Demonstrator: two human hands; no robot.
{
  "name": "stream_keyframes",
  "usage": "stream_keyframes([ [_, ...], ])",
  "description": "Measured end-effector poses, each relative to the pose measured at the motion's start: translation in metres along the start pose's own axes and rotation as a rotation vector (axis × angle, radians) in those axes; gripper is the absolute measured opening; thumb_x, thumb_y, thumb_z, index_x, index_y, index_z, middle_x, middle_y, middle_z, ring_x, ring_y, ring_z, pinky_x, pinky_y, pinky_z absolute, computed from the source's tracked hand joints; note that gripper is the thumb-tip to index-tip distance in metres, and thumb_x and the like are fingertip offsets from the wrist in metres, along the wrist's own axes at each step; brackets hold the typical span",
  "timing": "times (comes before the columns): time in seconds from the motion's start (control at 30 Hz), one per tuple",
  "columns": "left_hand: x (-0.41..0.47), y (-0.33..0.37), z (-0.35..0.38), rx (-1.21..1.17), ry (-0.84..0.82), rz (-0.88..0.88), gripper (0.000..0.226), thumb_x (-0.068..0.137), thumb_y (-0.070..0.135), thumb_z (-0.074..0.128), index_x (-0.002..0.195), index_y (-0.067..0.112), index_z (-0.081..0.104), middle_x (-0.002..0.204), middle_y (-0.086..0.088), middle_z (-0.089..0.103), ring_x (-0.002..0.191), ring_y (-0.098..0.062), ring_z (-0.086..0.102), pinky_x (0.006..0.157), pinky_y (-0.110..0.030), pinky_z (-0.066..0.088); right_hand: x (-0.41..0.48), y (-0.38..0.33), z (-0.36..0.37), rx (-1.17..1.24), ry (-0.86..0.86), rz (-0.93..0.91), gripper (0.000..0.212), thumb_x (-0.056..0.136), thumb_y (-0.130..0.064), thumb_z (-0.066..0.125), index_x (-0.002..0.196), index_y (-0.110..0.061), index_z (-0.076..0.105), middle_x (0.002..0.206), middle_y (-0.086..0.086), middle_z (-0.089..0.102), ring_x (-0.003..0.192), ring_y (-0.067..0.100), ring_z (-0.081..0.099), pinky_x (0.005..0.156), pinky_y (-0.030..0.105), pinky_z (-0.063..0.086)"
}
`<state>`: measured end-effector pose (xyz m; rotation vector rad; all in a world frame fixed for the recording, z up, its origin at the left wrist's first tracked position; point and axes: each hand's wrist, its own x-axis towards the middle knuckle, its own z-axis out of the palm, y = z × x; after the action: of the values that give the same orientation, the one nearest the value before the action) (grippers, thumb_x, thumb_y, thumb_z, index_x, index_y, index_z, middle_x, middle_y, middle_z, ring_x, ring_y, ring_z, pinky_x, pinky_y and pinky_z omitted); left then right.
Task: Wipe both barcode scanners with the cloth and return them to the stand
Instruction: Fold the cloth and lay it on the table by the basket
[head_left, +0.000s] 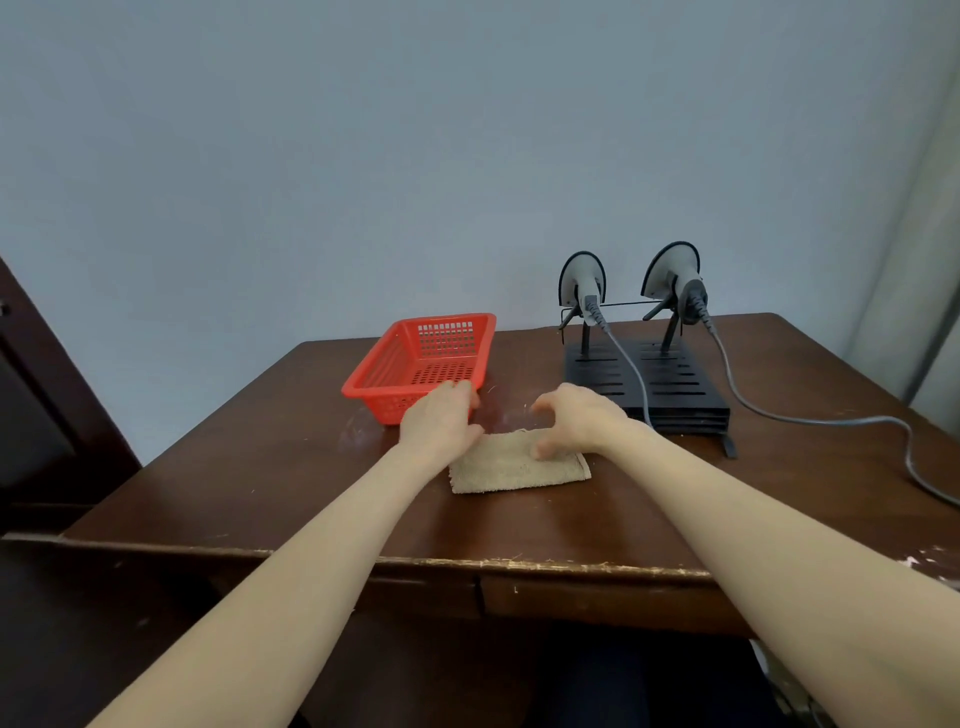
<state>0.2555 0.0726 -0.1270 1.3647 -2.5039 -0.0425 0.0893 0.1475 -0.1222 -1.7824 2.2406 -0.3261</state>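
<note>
**Two trailing cables are the main hazard**

Nearest, both forearms reach over the chipped front edge of the worktop (260, 467). The cloth (509, 467) lies flat at its centre, not yet lifted. The left hand (441, 421) sits at the cloth's 10 o'clock corner, its fingers fairly straight and holding nothing. Their tips are at the near rim of the red basket (447, 335) (touching or just short, I cannot tell). The right hand (582, 421) arches over the cloth's far edge at 1 o'clock. Its fingers (550, 402) are spread in a wide claw, with the thumb tip on the fabric and nothing pinched.

Farther off, at 2 o'clock from the cloth, the black stand (675, 384) carries the left scanner (582, 280) and the right scanner (672, 270), both seated in their cradles. The left cable (631, 374) runs down across the stand's base and disappears behind the right wrist. The right cable (810, 420) loops over the worktop toward 3 o'clock.

The likeliest slip is probably that near cable. A right hand rising with the cloth could snag it and tug the scanner off its cradle. Lifting either scanner may drag its cable across the stand's crossbar or against the other scanner, and the stand looks light enough to slide or tip. On the return, a stiff cable could twist the scanner so that it seats crookedly. A careless left hand could also shove the light basket.
</note>
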Motion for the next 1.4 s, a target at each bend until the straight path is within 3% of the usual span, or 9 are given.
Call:
stream_keyframes([
  [0.1,0.007,0.007,0.008,-0.147,-0.31,0.164,0.058,0.078,0.038,0.073,0.129,0.018,0.051,0.127,-0.001,0.056,0.115,-0.019,0.054,0.096,-0.034,0.045,0.005,-0.002,0.01,-0.07,-0.129,-0.054,0.079,0.072,-0.037,0.077,0.141,-0.027,0.039,0.141,0.0,0.045,0.126,0.022,0.046,0.097,0.038,0.045],
  [0.2,0.013,0.007,0.02,-0.088,-0.458,0.192,0.07,0.076,0.039,0.075,0.137,0.018,0.046,0.135,-0.003,0.051,0.122,-0.021,0.049,0.099,-0.03,0.04,0.009,-0.001,0.016,-0.055,-0.143,-0.027,0.069,0.074,-0.035,0.075,0.136,-0.024,0.047,0.13,0.001,0.056,0.115,0.021,0.054,0.088,0.035,0.049],
  [0.5,0.034,0.018,-0.009,-0.219,-0.258,0.141,0.021,0.08,0.029,0.072,0.093,0.013,0.067,0.087,-0.003,0.063,0.083,-0.02,0.057,0.063,-0.028,0.041,0.023,0.008,-0.015,0.416,0.042,-0.038,0.015,0.076,-0.025,0.073,0.072,-0.016,0.06,0.068,-0.002,0.058,0.069,0.016,0.056,0.056,0.025,0.041],
  [0.67,0.061,0.024,-0.049,-0.512,-0.131,-0.005,0.025,0.083,0.023,0.07,0.097,0.002,0.07,0.093,-0.011,0.07,0.088,-0.023,0.065,0.079,-0.033,0.049,0.036,-0.005,-0.039,1.04,0.318,0.041,0.033,0.077,-0.023,0.076,0.104,-0.011,0.06,0.102,0.007,0.066,0.089,0.018,0.061,0.072,0.029,0.05],
  [0.77,0.072,0.019,-0.063,-0.742,-0.086,-0.111,0.023,0.084,0.021,0.07,0.101,0.005,0.069,0.092,-0.009,0.072,0.084,-0.022,0.068,0.073,-0.034,0.055,0.042,-0.016,-0.051,1.315,0.134,0.146,0.057,0.077,-0.036,0.075,0.124,-0.013,0.052,0.116,0.004,0.059,0.102,0.018,0.059,0.073,0.03,0.054],
  [0.87,0.083,0.016,-0.069,-0.907,-0.067,-0.187,0.023,0.085,0.019,0.07,0.103,0.007,0.064,0.087,-0.004,0.069,0.075,-0.016,0.066,0.061,-0.027,0.052,0.057,-0.033,-0.057,1.411,-0.029,0.153,0.047,0.079,-0.042,0.072,0.116,-0.016,0.058,0.106,0.001,0.062,0.09,0.017,0.062,0.057,0.024,0.052],
  [1.03,0.105,-0.002,-0.071,-1.16,-0.047,-0.32,0.018,0.087,0.005,0.061,0.104,0.0,0.062,0.094,-0.017,0.068,0.074,-0.024,0.066,0.072,-0.035,0.055,0.104,-0.067,-0.051,1.409,0.165,0.159,0.005,0.086,-0.003,0.062,0.088,-0.007,0.061,0.068,0.007,0.061,0.041,0.006,0.05,0.035,0.017,0.038],
  [1.23,0.141,-0.046,-0.055,-1.09,0.028,-0.413,0.012,0.088,0.004,0.057,0.097,0.004,0.065,0.095,-0.014,0.069,0.08,-0.023,0.067,0.073,-0.035,0.057,0.158,-0.087,-0.033,1.102,0.232,0.189,0.039,0.081,-0.005,0.063,0.119,-0.012,0.059,0.095,0.014,0.069,0.072,0.026,0.067,0.07,0.037,0.056],
  [1.4,0.166,-0.071,-0.016,-0.97,0.017,-0.518,0.02,0.085,-0.008,0.054,0.099,0.002,0.064,0.099,-0.015,0.067,0.087,-0.026,0.064,0.079,-0.037,0.054,0.175,-0.082,-0.023,0.564,0.325,0.18,0.035,0.082,-0.012,0.053,0.116,-0.016,0.063,0.122,0.01,0.06,0.117,0.03,0.051,0.089,0.034,0.046],
])
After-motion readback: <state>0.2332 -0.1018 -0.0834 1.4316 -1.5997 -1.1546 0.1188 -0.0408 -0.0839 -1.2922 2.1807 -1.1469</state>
